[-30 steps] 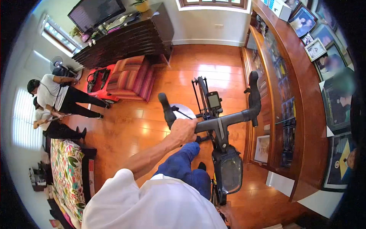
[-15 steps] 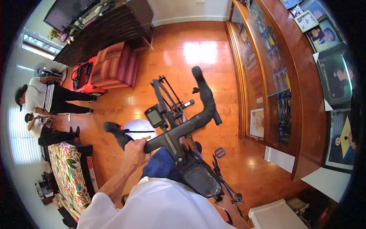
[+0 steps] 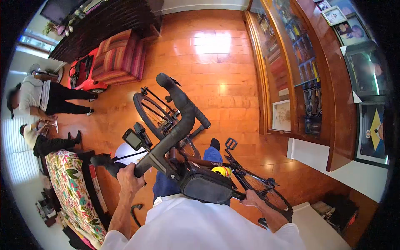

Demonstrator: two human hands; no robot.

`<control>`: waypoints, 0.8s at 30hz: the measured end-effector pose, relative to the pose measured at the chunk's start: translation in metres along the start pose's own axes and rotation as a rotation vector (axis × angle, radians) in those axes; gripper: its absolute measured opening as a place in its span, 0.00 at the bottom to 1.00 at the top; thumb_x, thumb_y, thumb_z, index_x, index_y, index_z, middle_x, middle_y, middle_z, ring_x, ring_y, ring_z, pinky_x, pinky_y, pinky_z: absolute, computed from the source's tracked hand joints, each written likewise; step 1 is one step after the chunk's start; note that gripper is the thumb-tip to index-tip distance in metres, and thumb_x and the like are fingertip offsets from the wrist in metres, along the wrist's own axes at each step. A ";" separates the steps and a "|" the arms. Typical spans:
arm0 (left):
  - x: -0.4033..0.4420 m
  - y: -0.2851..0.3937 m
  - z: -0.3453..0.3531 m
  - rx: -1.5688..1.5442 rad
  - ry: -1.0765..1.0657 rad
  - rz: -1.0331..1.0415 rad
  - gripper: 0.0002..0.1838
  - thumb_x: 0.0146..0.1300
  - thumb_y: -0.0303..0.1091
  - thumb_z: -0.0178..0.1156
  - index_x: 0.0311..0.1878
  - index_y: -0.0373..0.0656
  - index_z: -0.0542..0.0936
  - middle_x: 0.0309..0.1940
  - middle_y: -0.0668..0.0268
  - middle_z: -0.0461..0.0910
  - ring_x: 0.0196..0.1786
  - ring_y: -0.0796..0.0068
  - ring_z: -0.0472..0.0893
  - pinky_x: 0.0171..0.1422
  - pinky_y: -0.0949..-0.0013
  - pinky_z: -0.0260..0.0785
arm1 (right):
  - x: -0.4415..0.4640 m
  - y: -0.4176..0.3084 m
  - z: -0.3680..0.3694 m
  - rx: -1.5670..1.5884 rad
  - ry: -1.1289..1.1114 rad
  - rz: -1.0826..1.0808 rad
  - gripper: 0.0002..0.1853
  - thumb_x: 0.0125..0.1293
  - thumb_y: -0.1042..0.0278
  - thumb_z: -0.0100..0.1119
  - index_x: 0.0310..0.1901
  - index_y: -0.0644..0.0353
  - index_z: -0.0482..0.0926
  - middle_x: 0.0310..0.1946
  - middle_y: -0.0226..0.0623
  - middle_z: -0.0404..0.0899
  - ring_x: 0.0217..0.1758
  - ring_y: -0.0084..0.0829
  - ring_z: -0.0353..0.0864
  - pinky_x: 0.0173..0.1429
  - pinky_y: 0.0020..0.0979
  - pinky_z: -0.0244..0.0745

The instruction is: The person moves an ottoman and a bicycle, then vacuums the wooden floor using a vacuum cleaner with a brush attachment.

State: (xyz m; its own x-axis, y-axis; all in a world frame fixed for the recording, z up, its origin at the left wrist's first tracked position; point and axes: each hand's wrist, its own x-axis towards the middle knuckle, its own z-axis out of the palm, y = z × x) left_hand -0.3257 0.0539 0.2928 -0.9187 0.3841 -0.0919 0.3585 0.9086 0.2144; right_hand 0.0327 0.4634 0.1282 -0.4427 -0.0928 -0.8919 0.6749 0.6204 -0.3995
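Observation:
A black road bicycle (image 3: 193, 158) leans across in front of my body, its handlebar turned. My left hand (image 3: 130, 177) is closed around the taped handlebar (image 3: 156, 155) close to the left brake hood. Low on the right, my right hand (image 3: 253, 199) is closed on a dark part of the bicycle behind the top tube bag (image 3: 208, 188); which part cannot be made out. A bike computer (image 3: 133, 139) is mounted ahead of the bar. The front wheel (image 3: 146, 112) and a pedal (image 3: 231, 143) show beyond it.
A glass-fronted wooden cabinet (image 3: 287, 79) lines the right. Far left are a striped ottoman (image 3: 118, 58), a red toy car (image 3: 85, 73) and two people, one standing (image 3: 35, 93), one lower (image 3: 46, 141). A floral-covered bed or bench (image 3: 71, 187) stands left.
The handlebar has swung left and tilted, with my left hand still on it. The front wheel and top tube bag show more fully. My right hand has come up into clearer view.

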 end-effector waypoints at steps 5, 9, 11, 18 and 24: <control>-0.045 -0.037 0.000 -0.032 0.033 -0.077 0.10 0.44 0.31 0.66 0.30 0.40 0.78 0.21 0.51 0.80 0.26 0.45 0.81 0.32 0.50 0.73 | 0.007 -0.008 0.012 -0.083 0.012 -0.002 0.22 0.46 0.54 0.73 0.34 0.68 0.85 0.27 0.56 0.83 0.35 0.52 0.86 0.43 0.46 0.81; -0.064 -0.047 -0.010 -0.079 0.031 -0.137 0.16 0.46 0.31 0.65 0.41 0.38 0.84 0.26 0.50 0.83 0.29 0.46 0.84 0.37 0.50 0.76 | 0.005 -0.017 0.016 -0.044 0.035 0.018 0.20 0.46 0.58 0.74 0.27 0.71 0.82 0.23 0.51 0.79 0.30 0.43 0.84 0.37 0.44 0.78; -0.062 -0.049 -0.015 -0.073 0.049 -0.155 0.11 0.46 0.32 0.66 0.34 0.41 0.81 0.24 0.51 0.82 0.29 0.46 0.84 0.36 0.50 0.76 | 0.020 0.003 0.022 -0.039 -0.014 -0.008 0.20 0.47 0.64 0.74 0.40 0.66 0.81 0.25 0.42 0.78 0.29 0.36 0.80 0.35 0.41 0.74; -0.080 -0.039 -0.011 -0.105 0.063 -0.113 0.08 0.49 0.33 0.65 0.30 0.40 0.78 0.24 0.49 0.82 0.28 0.44 0.84 0.35 0.50 0.76 | 0.008 0.018 0.028 0.066 -0.033 -0.079 0.43 0.50 0.80 0.71 0.70 0.55 0.64 0.23 0.33 0.77 0.19 0.29 0.78 0.21 0.34 0.71; -0.092 -0.029 -0.007 -0.044 0.069 -0.111 0.12 0.49 0.36 0.68 0.32 0.40 0.78 0.26 0.50 0.83 0.30 0.46 0.84 0.36 0.50 0.76 | 0.008 0.014 0.043 0.317 0.067 -0.084 0.40 0.54 0.78 0.69 0.69 0.57 0.64 0.20 0.34 0.77 0.16 0.28 0.76 0.19 0.33 0.69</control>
State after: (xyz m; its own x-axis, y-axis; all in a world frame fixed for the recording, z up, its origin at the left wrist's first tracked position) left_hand -0.2523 -0.0088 0.3014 -0.9620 0.2684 -0.0508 0.2480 0.9361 0.2495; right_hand 0.0645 0.4378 0.1062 -0.5356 -0.0755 -0.8411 0.7798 0.3382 -0.5269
